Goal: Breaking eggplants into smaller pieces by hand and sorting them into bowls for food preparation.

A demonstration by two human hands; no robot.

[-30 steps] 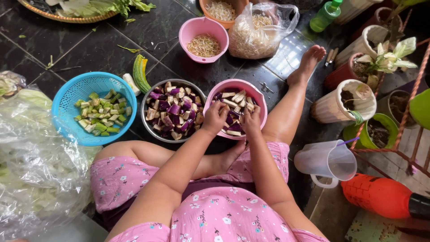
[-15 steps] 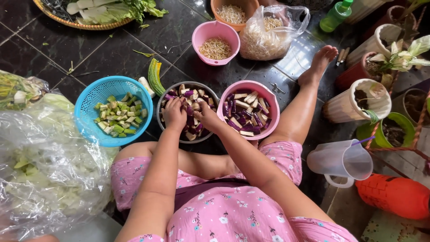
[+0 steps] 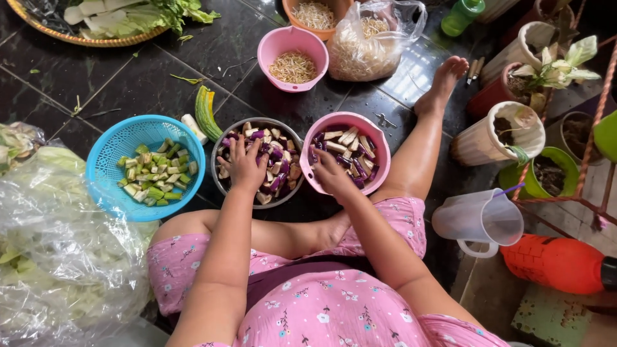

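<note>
A person in a pink floral dress sits on a dark tiled floor, seen from above. The left hand [image 3: 243, 164] lies with fingers spread on cut eggplant pieces in a metal bowl [image 3: 222, 186]; the right hand [image 3: 331, 172] rests at the near rim of the pink bowl [image 3: 379, 138] of eggplant just beside it, fingers curled, though whether they pinch a piece is hidden. A blue basket [image 3: 106, 160] of chopped green vegetable sits left of the metal bowl.
</note>
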